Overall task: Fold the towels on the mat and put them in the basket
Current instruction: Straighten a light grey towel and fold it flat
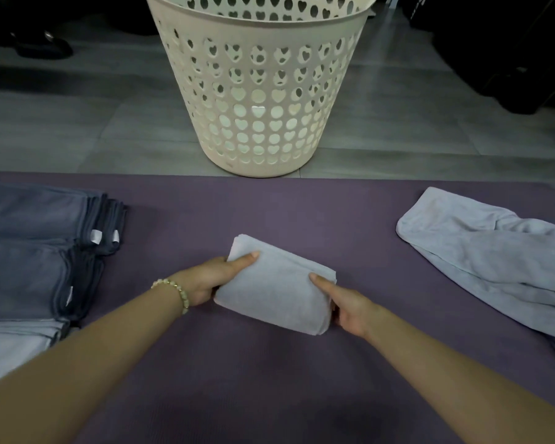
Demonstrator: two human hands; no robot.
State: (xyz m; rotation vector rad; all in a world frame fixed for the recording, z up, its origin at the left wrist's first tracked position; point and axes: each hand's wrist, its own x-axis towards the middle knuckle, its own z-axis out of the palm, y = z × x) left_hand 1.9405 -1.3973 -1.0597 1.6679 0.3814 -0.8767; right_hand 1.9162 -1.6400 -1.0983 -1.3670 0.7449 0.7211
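A folded light grey towel (279,285) lies at the middle of the purple mat (269,379). My left hand (212,280) grips its left end, thumb on top and fingers underneath. My right hand (343,306) grips its right end the same way. The cream basket (260,91) with heart-shaped holes stands upright on the floor just beyond the mat's far edge, straight ahead of the towel. A loose, crumpled light grey towel (493,261) lies on the mat at the right.
A stack of dark blue-grey towels (42,248) lies on the mat's left side, with lighter grey towels (13,344) in front of it. Grey tiled floor (77,123) stretches behind the mat. A dark shoe (42,43) is at the far left, dark objects at the far right.
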